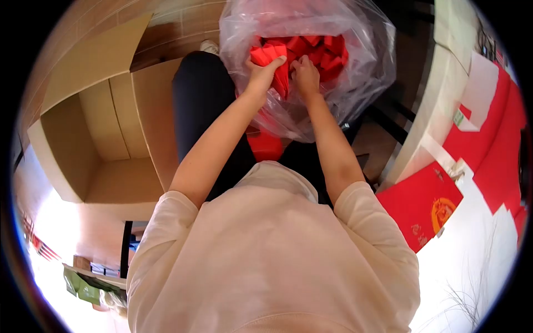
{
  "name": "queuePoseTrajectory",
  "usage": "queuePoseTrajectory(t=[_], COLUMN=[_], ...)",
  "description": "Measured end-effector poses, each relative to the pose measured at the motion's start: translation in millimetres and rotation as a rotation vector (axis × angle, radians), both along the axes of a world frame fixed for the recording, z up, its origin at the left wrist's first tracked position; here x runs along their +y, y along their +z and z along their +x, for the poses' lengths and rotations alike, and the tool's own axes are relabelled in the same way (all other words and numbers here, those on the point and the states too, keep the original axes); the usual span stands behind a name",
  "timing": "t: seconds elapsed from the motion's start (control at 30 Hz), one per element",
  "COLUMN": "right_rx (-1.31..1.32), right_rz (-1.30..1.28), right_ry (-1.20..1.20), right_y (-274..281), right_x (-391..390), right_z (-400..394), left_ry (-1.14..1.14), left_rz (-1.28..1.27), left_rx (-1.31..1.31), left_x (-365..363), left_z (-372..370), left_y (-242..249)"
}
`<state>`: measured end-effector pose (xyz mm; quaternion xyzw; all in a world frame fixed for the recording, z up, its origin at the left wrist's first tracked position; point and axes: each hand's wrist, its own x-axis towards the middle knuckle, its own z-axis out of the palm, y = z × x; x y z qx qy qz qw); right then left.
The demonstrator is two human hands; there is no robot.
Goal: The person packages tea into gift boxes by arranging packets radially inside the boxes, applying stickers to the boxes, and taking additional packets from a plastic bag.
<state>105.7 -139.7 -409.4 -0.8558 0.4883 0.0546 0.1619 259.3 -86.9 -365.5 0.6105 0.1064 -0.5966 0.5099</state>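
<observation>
A large clear plastic bag (369,72) stands open between my knees, holding many glossy red folded pieces (319,54). My left hand (262,73) is closed round a fanned bunch of red folded pieces (272,54) at the left of the bag's mouth, thumb on top. Just right of it, my right hand (306,75) reaches into the bag with its fingers curled down against the red pieces. Its fingertips are partly hidden, so what they pinch does not show clearly.
On the left stands an open cardboard box (125,180) with its flaps up. A pale-edged table (413,161) runs along the right, bearing red sheets (488,144) and a red printed card (419,205). A red object (265,146) lies below the bag.
</observation>
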Motion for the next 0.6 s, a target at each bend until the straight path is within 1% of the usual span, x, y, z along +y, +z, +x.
queuePoseTrajectory(t=[0.03,0.1,0.13,0.17,0.2,0.23,0.27,0.33,0.37,0.43,0.47,0.5,0.57,0.6], right_rx=[0.012,-0.36,-0.352,-0.445,-0.541,-0.548,-0.571,-0.603,-0.648,-0.686,-0.707,-0.72,-0.756,-0.788], right_rz=[-0.014,-0.17,-0.195,-0.246,-0.299,-0.341,-0.414,-0.349,-0.311,-0.302,-0.279,-0.288,-0.219,-0.106], right_ry=[-0.018,-0.277,-0.279,-0.259,-0.23,-0.152,-0.048,0.045,0.096,0.178,0.237,0.236,0.274,0.248], right_y=[21,64,85,108,128,144,156,180,188,204,212,221,239,245], right_x=[6,18,27,37,47,56,63,85,93,107,116,124,135,143], right_z=[0,2,2,3,4,6,9,18,22,27,29,28,20,10], left_ry=[-0.018,-0.018,-0.039,-0.139,-0.204,-0.267,-0.259,-0.22,-0.208,-0.351,-0.365,-0.371,-0.477,-0.514], left_rz=[-0.014,-0.06,-0.149,-0.229,-0.246,-0.262,-0.293,-0.448,-0.471,-0.457,-0.46,-0.464,-0.505,-0.545], left_rx=[0.012,0.052,0.16,0.265,0.32,0.374,0.374,0.403,0.388,0.412,0.442,0.428,0.473,0.476], left_x=[0,-1,-1,0,2,4,8,20,27,45,55,66,79,84], left_z=[-2,-1,5,18,24,28,27,26,27,34,36,37,40,40], left_y=[2,3,19,40,47,53,61,80,91,116,125,134,150,154])
